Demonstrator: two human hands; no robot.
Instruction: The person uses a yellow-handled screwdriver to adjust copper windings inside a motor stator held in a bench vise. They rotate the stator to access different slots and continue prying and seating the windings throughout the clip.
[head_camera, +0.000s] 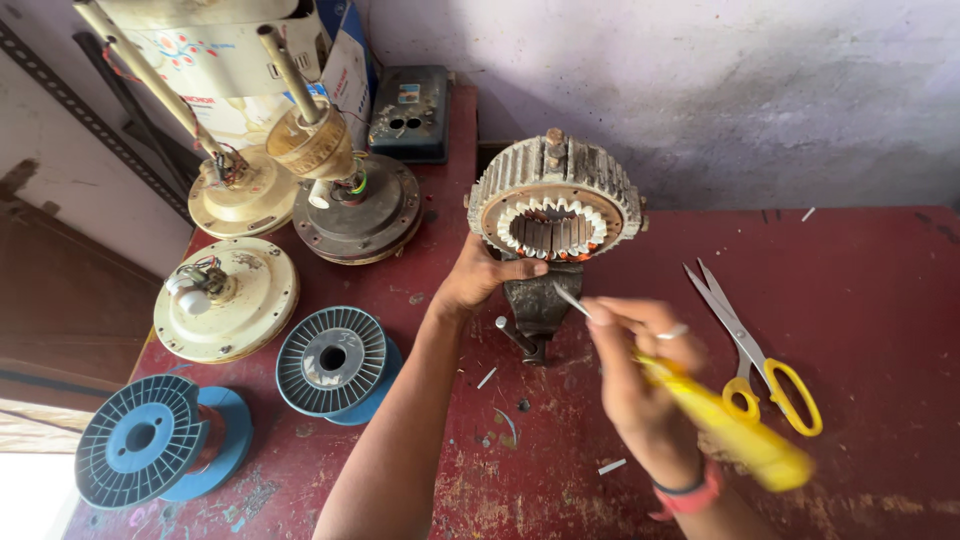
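Two hands work over a big dark red counter (860, 290); on it, far to the left, sit three round fan motors (227, 298) and two blue wire spools (333, 362); yellow-handled scissors (750, 345) lie to the right, apart from the hands; in the middle a round ribbed motor ring (555, 205) with white teeth inside stands up on edge in a small grey vise (535, 305), its open face tipped toward the person; the left hand (478, 280) is nearer, closed around the ring's lower left rim, thumb on the front face; the right hand (640, 375) is blurred, just below and to the right of the ring, closed around a yellow-handled tool (740, 430); the tool's long thin tip (572, 300) points up and left toward the ring's bottom edge, not touching it
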